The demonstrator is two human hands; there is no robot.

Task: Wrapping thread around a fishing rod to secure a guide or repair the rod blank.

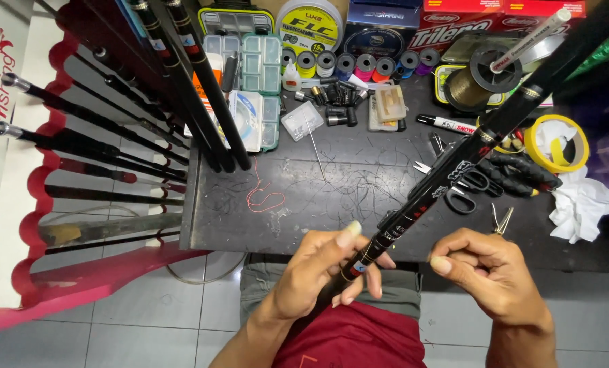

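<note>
Head view: a black fishing rod is held slantwise over a dark workbench.

The rod's lower section is gripped by the left hand, fingers curled round it and thumb raised beside a red and gold wrapped band. The right hand is held just beside the rod, thumb and forefinger pinched together; whether a fine thread is pinched cannot be told. The rod is judged light, stiff and glossy, so likely slippery. Its thin upper end would be fragile, so a hold on the thick lower section is best. Scissors lie beneath it.
</note>
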